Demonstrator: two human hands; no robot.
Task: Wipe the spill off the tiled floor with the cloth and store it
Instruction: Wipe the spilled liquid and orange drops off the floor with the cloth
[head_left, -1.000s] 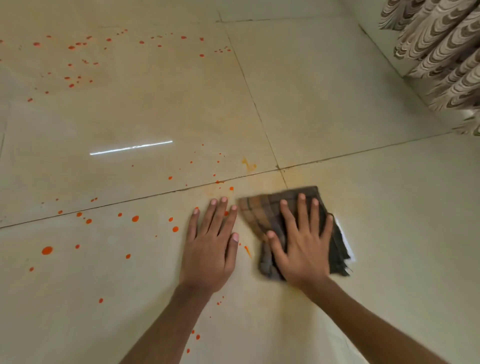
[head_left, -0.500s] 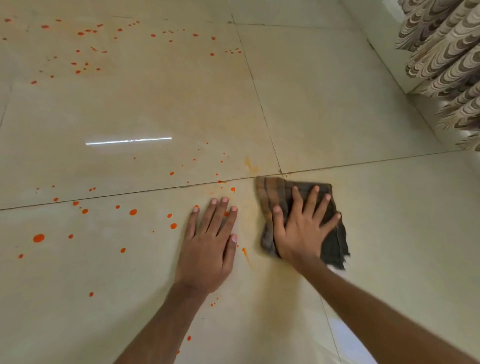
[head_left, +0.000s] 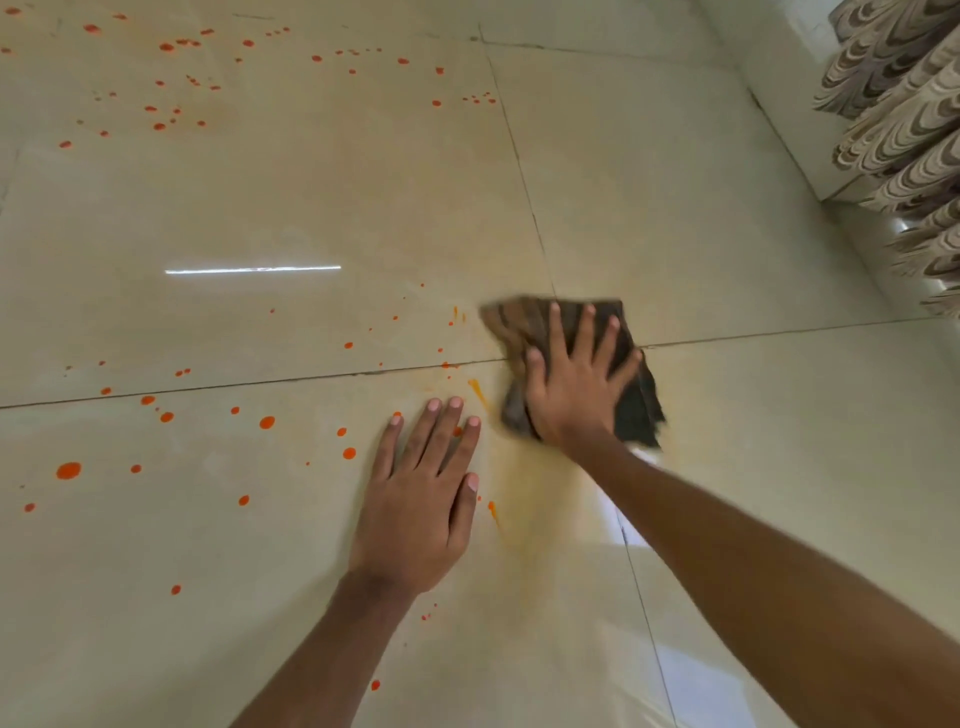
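A dark brown checked cloth (head_left: 636, 410) lies flat on the beige tiled floor (head_left: 701, 218), across the joint where the tiles meet. My right hand (head_left: 576, 384) presses down on it with fingers spread. My left hand (head_left: 421, 504) rests flat on the floor just left of the cloth, fingers apart, holding nothing. Orange spill drops (head_left: 67, 470) dot the tiles to the left and far back. A faint yellowish smear (head_left: 535, 499) trails on the floor below the cloth, between my hands.
A patterned brown-and-cream curtain (head_left: 904, 130) hangs at the right edge beside a white wall base (head_left: 779, 83). A bright light reflection (head_left: 254, 269) streaks the left tile. Bare tiles extend right of the cloth.
My right hand has pushed the cloth away from me, up over the tile joint, leaving a yellowish smear behind. My left hand has stayed flat in place.
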